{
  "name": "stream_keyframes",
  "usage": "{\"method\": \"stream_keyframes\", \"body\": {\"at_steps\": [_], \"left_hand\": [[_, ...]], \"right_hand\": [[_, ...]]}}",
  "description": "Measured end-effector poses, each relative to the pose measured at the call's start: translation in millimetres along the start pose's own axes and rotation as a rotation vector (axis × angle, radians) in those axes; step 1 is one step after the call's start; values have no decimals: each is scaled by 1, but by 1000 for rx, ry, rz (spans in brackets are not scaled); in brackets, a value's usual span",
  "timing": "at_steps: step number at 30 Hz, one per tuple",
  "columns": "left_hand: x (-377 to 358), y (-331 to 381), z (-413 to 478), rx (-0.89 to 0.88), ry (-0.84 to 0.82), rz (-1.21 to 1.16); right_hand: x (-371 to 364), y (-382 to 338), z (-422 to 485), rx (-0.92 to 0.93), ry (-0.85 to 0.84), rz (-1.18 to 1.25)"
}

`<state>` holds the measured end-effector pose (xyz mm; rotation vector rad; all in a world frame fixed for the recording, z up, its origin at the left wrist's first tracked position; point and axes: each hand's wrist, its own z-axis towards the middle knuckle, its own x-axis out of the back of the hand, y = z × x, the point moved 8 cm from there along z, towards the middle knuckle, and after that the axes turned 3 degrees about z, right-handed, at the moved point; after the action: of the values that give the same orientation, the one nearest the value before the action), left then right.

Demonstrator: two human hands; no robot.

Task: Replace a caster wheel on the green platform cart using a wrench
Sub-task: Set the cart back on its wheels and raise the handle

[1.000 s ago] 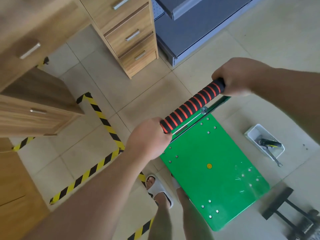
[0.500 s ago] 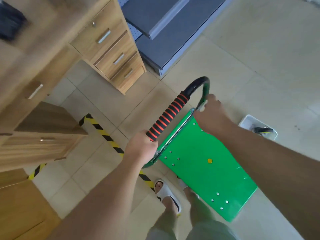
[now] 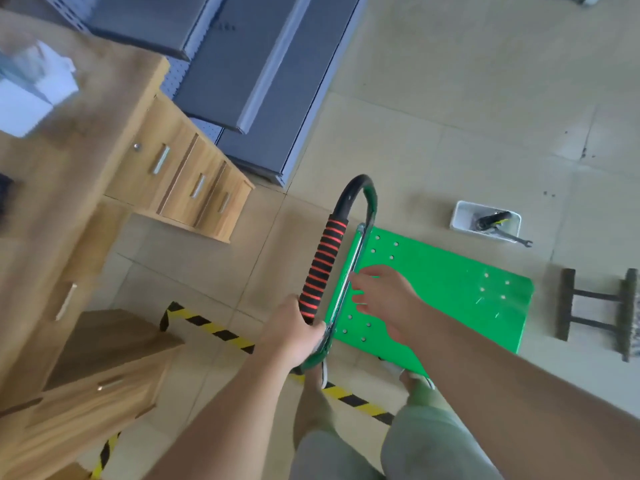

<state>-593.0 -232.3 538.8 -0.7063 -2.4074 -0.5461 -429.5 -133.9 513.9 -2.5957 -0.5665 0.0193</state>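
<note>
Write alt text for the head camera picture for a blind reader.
Seen from above, a person's left hand grips the striped foam handle of a green platform cart while the right hand hovers open over its deck. A white tray holding a wrench sits on the floor beyond.

Bare forearms, grey-green clothing over both thighs, white slip-on sandals

Left hand curled round cart handle, right hand loose, fingers spread, forearms extended forward

Wrench seemingly in tray beyond cart
</note>
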Motion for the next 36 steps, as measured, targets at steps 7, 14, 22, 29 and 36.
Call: {"method": "stream_keyframes", "body": {"at_steps": [7,14,22,29,36], "left_hand": [[16,6,11,-263,-107,68],[32,25,24,-373,-163,-252],[23,23,33,-341,-174,-351],[6,35,28,-356,-154,-415],[-30,68,10,-391,-143,-346]], "right_hand": [[-12,3,-19,-22,166,91],[-37,-2,-35,4,247,115],[-53,-26,-23,116,301,38],[-27,-21,-20,130,335,24],[25,1,-30,120,335,109]]}}
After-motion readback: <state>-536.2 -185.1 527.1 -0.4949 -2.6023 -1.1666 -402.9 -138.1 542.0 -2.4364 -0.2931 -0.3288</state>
